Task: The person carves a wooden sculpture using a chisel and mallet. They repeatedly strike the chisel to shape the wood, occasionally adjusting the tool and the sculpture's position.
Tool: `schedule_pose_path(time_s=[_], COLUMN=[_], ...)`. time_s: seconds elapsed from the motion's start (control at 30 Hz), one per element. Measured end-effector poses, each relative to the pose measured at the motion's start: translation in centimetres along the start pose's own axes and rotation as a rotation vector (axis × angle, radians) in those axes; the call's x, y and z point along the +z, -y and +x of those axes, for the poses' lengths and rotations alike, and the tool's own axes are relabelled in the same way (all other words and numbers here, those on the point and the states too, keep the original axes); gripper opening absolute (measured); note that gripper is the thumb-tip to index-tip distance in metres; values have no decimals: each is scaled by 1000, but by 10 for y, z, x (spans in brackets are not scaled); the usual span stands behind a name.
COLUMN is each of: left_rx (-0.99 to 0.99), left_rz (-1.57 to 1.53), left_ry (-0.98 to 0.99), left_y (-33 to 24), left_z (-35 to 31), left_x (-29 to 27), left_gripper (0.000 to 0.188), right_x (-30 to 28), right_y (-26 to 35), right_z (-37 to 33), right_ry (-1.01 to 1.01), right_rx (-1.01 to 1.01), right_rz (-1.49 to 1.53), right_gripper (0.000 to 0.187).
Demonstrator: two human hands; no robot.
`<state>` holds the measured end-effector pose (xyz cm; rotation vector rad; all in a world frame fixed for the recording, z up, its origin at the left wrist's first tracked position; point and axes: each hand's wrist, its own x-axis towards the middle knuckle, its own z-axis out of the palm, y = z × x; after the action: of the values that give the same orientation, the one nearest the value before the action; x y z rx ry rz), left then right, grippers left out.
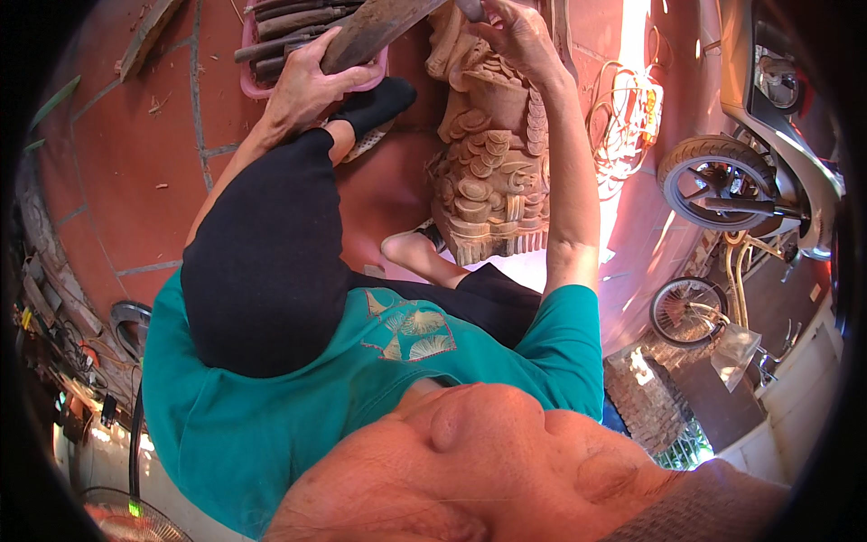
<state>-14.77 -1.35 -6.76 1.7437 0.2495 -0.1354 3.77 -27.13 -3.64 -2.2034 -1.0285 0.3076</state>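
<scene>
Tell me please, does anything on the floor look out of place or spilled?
Mildly: a cord lies in loose, tangled loops to the right of the wood carving, rather than coiled neatly. Small scraps litter the red tiles at left. No liquid spill shows.

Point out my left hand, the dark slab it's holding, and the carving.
Left hand (301, 88): head view, back of the hand.
Dark slab (377, 27): head view, middle of its visible face.
Carving (492, 172): head view, its carved middle.

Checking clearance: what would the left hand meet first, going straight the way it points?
The left hand would first meet the long flat grey-brown piece it already grips; past that, depth is unclear.
</scene>
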Motion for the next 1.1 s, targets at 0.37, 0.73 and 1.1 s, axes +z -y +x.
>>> schedule_pose_path(time_s=[0.37,0.73,1.1], left_rx=[-37,-101,-71], left_rz=[-80,-58,3], left_ry=[1,88,57], left_y=[-14,-7,-10], left_z=[1,9,3], left_x=[3,-10,-4], left_gripper=[54,56,63], right_x=[1,-5,-1], right_y=[5,0,19], right_z=[-1,-2,-16], right_ry=[11,-72,32], right_rx=[28,159,229], right_rz=[-12,140,276], right_gripper=[30,30,34])
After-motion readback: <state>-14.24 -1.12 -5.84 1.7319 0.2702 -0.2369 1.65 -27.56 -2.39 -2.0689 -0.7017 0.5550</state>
